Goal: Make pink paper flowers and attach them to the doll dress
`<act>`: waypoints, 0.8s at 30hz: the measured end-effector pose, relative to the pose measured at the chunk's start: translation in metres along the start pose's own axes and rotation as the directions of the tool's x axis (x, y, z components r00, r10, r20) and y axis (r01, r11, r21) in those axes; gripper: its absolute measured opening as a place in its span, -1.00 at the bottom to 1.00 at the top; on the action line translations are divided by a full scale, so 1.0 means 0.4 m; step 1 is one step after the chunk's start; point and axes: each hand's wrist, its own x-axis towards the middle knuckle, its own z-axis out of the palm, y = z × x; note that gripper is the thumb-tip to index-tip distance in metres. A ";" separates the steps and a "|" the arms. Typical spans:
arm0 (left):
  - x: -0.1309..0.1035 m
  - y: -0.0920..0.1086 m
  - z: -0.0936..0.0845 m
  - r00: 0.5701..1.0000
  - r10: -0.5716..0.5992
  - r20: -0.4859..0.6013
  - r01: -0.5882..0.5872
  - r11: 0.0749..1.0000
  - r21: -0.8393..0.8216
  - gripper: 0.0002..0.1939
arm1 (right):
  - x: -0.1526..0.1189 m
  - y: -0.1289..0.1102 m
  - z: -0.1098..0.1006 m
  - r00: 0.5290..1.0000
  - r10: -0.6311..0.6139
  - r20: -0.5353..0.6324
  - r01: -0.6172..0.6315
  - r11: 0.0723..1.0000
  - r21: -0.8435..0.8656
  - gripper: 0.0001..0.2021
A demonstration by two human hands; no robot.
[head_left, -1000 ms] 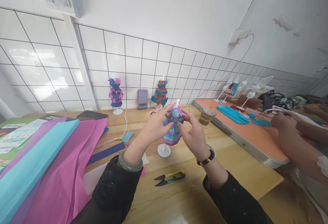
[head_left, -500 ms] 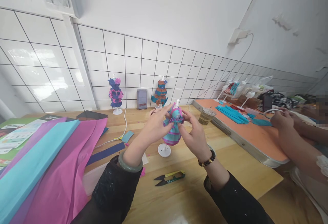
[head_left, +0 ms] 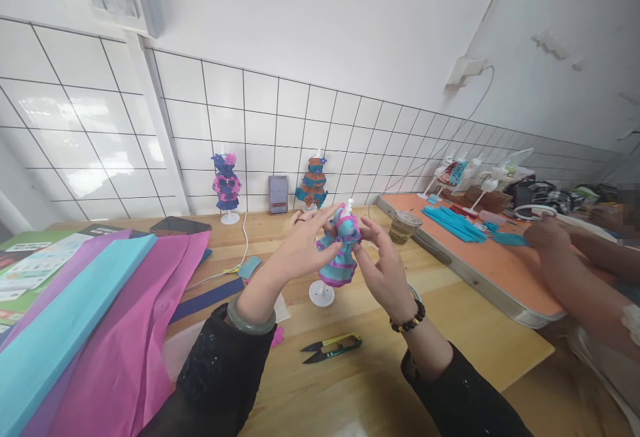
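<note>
A small white dress form wears a light-blue and pink paper dress [head_left: 337,265], tilted a little to the right on its round white base [head_left: 321,294]. My left hand [head_left: 305,244] holds the dress at its left side, thumb on the waist and fingers behind the upper part. On the other side, my right hand [head_left: 385,267] has its thumb and fingertips at the waist, fingers curved around the edge. Yellow and green thread snips [head_left: 332,348] lie on the wooden table [head_left: 300,397] below the base.
Pink, blue and purple sheets [head_left: 115,317] cover the left side. Two dressed forms [head_left: 227,187] [head_left: 314,184] and a phone [head_left: 278,194] stand by the wall. A cup [head_left: 404,226] sits right of my hands. Another person's hands [head_left: 547,234] work over an orange board [head_left: 500,277].
The dress form has tilted slightly further right between my hands, and my right hand has shifted slightly right. The other person's hand has moved slightly left.
</note>
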 end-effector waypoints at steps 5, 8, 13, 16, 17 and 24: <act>-0.003 -0.002 -0.009 1.000 -0.017 0.012 0.017 1.000 -0.015 -0.35 | -0.007 0.000 -0.005 1.000 -0.011 0.000 0.011 1.000 0.003 -0.56; -0.005 -0.005 -0.016 0.999 -0.039 0.007 0.040 0.998 -0.040 -0.34 | -0.004 0.001 -0.007 1.000 -0.011 -0.008 0.012 1.000 0.016 -0.57; -0.006 -0.010 -0.026 0.999 -0.046 0.013 0.047 0.996 -0.080 -0.30 | -0.005 0.001 -0.008 1.000 0.022 -0.001 -0.022 0.997 0.078 -0.61; -0.005 -0.013 -0.024 0.999 -0.035 0.017 0.037 0.996 -0.082 -0.28 | -0.009 0.003 -0.007 0.999 0.054 0.003 -0.054 0.992 0.113 -0.62; -0.005 -0.014 -0.021 0.999 -0.034 0.018 0.036 0.996 -0.077 -0.27 | -0.010 0.005 -0.009 0.998 0.067 0.004 -0.067 0.990 0.122 -0.63; -0.004 -0.021 -0.007 1.000 -0.023 -0.002 0.023 0.999 -0.034 -0.28 | 0.065 0.005 -0.055 0.998 0.017 -0.063 -0.018 1.000 -0.011 -0.65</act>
